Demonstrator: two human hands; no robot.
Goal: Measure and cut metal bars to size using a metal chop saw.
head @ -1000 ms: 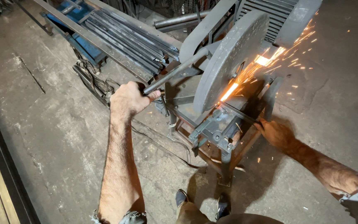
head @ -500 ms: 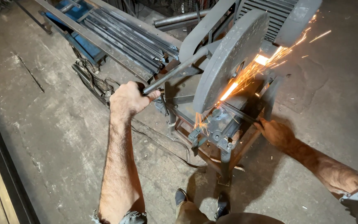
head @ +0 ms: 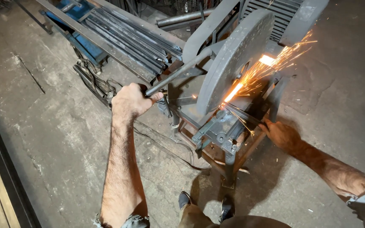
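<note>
A grey chop saw stands on a small metal stand. Its round blade guard is lowered and orange sparks fly back to the right from the cut. My left hand grips the saw's long lever handle at its end. My right hand holds a thin dark metal bar that runs under the blade on the stand's right side. The cut point itself is partly hidden by the guard.
Long steel bars and angle sections lie stacked on a blue frame at the back left. A tangle of cable lies on the concrete floor beside them. My shoes stand just before the stand. A dark rail runs along the left edge.
The spray of sparks has shifted and spread further to the upper right. Both hands stay where they were, on the handle and on the bar.
</note>
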